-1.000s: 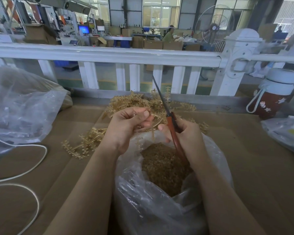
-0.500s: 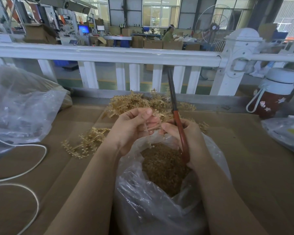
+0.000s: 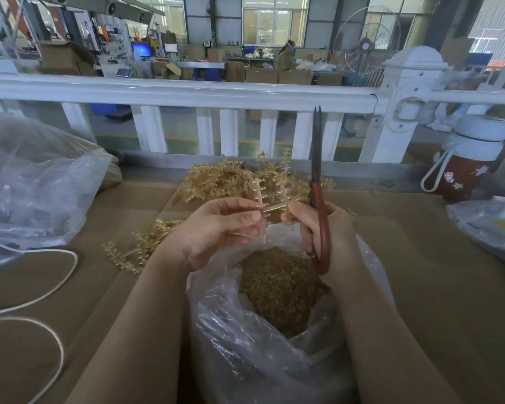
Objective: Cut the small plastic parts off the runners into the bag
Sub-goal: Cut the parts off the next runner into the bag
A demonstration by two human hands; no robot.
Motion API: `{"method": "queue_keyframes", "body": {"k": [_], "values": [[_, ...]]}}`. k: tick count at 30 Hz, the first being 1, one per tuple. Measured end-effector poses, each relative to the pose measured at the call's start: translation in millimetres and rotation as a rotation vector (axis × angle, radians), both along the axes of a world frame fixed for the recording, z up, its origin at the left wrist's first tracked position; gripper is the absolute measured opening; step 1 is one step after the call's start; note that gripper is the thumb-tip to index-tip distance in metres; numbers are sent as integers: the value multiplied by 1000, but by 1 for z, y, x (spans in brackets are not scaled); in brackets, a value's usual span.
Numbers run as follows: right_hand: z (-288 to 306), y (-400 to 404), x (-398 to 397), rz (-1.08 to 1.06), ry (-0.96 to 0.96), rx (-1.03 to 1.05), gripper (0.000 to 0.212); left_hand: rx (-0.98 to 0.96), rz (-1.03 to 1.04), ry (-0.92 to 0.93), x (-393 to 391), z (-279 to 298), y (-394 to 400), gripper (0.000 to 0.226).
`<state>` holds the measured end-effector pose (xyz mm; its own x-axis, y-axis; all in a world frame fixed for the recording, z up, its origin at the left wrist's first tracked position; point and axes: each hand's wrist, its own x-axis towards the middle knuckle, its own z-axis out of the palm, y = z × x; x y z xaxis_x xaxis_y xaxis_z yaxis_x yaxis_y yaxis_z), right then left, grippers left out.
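Observation:
My left hand [image 3: 216, 228] pinches one end of a pale tan plastic runner [image 3: 270, 199] whose comb-like branches stick upward. Its other end is pinched by the thumb and forefinger of my right hand [image 3: 330, 228], which also grips red-handled scissors [image 3: 321, 223] with the blades together, pointing straight up. Both hands hover over the mouth of a clear plastic bag [image 3: 245, 345] partly filled with small tan cut parts [image 3: 277, 281]. A pile of uncut runners [image 3: 231, 179] lies behind the hands. More runners [image 3: 140, 246] lie to the left.
Brown cardboard [image 3: 420, 287] covers the table. A large crumpled clear bag [image 3: 35, 185] sits at left, with a white cord [image 3: 41, 287] looping in front of it. A red and white bottle [image 3: 467, 164] and another bag [image 3: 490, 225] stand at right. A white railing [image 3: 187, 91] runs behind.
The scissors have swung from leaning left to pointing straight up. Both hands have drawn apart, and a runner now stretches between them with its branches upright.

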<state>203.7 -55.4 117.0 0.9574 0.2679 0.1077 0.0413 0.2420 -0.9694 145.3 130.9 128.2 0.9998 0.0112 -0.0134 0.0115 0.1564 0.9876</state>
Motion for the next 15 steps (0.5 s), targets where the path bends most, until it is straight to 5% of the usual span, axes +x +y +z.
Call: {"method": "queue_keyframes", "body": {"k": [9,15], "values": [[-7,-2,6,-11,-29,37,15,162,-85,42,0,-1,-7,31],[-3,1,0,-6,-126,35,29,-82,-4,-11,3,-1,-2,23]]}}
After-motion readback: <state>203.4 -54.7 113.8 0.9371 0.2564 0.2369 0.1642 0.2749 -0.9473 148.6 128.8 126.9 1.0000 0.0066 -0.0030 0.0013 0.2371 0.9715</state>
